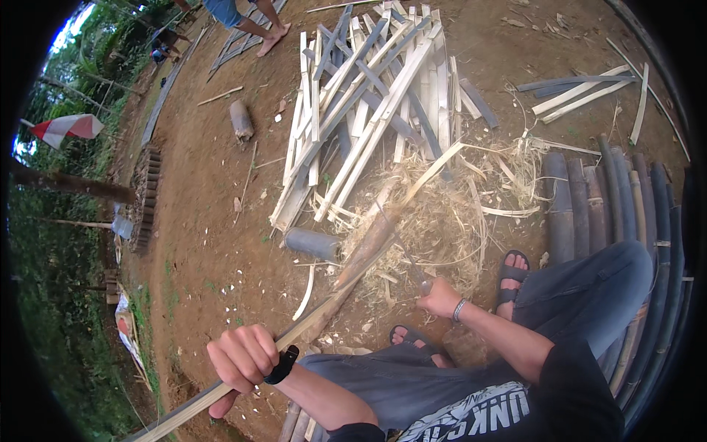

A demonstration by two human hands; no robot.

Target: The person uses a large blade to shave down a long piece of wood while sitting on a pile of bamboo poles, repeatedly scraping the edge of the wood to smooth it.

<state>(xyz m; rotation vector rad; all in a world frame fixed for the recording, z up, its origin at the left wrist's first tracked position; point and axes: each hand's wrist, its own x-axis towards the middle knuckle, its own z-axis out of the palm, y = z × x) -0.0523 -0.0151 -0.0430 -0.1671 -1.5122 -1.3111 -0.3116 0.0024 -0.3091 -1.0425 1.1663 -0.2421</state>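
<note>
My left hand [243, 357], with a black band at its wrist, is wrapped round a long split bamboo strip [311, 321]. The strip slants from the lower left up to the far middle, passing over a short wooden log [374, 234]. My right hand [440, 298] is closed on the handle of a knife [409, 258]. Its thin blade points up and left, close to the strip; whether it touches cannot be made out. Pale bamboo shavings [449, 232] lie heaped beyond and around the log.
A large pile of split bamboo strips [368, 96] lies ahead. A dark bamboo piece [313, 244] rests left of the log. Dark bamboo poles [582, 199] are lined up on my right. Another person [254, 26] stands at the far left, near a short log [240, 120].
</note>
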